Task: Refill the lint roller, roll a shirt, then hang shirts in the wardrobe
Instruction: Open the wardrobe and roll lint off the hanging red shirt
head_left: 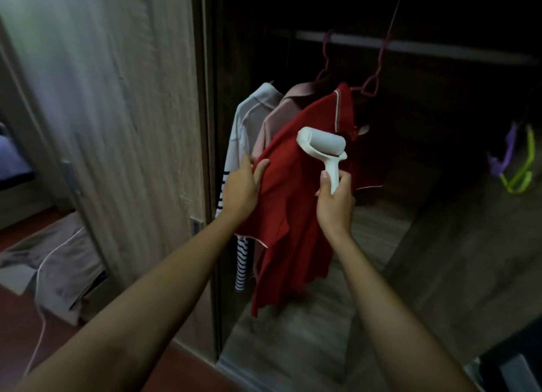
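Both forearms reach in from the bottom of the frame toward the open wardrobe (pixel 381 245), whose dark interior sits behind a pale sliding door (pixel 117 127). Inside, the red shirt (pixel 290 210) hangs from a pink hanger (pixel 372 83) on the rail (pixel 410 44), in front of a pink shirt (pixel 275 119) and a white one (pixel 249 119), with a striped garment (pixel 242 262) hanging lower behind them. As I judge it, the main risk is that rolling against loose hanging cloth drags the red shirt sideways or tugs it off its hanger, since only one edge is braced; a hard stroke might also swing the hanger along the rail into its neighbours, and in this dim light lint could easily be missed. The left hand (pixel 242 186) holds the shirt's left edge, thumb laid on the front of the cloth and fingers tucked behind it, pulling the fabric fairly flat. The right hand (pixel 335 201) grips the handle of the white lint roller (pixel 321 142), fingers curled closed around it, with the drum resting on or just above the shirt's chest; contact cannot be confirmed. A grey garment (pixel 55 262) lies on the floor at left, and green and purple hangers (pixel 519 168) rest at far right.
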`<state>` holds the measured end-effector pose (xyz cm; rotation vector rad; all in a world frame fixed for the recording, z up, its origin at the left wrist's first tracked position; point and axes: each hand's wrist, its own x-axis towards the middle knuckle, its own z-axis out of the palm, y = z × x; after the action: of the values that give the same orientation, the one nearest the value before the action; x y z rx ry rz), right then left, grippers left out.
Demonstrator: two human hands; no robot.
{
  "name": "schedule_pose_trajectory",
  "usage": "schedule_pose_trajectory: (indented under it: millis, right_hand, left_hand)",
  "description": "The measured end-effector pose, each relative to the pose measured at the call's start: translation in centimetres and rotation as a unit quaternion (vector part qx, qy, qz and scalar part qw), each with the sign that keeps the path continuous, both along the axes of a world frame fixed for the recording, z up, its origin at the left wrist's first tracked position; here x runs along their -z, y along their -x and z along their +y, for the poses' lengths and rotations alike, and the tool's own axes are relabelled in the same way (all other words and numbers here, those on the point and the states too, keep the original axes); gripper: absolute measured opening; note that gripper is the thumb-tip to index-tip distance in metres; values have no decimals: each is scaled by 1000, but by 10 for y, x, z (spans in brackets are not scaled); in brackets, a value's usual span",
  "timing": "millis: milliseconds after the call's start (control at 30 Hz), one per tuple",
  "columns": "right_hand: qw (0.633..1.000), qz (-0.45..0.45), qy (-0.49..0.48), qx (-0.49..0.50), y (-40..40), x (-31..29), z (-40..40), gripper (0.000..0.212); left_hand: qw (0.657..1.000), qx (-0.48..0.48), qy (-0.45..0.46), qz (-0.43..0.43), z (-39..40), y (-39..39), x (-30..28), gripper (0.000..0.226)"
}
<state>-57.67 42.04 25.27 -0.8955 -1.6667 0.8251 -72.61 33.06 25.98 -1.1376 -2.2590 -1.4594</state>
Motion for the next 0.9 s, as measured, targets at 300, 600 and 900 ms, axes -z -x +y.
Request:
schedule_pose_trajectory:
  millis: [300, 600, 900]
  right_hand:
    - [991, -101, 62, -68, -8, 91, -23, 20]
    - [998, 10, 10, -60, -8, 49, 5, 14]
    - [978, -163, 52, -121, -24, 131, -8, 11]
  left_hand:
    - [995, -15, 55, 77, -3, 8, 18, 49]
    - [996, -37, 42, 72, 4, -2, 21, 38]
    - [995, -33, 43, 80, -1, -3, 17, 36]
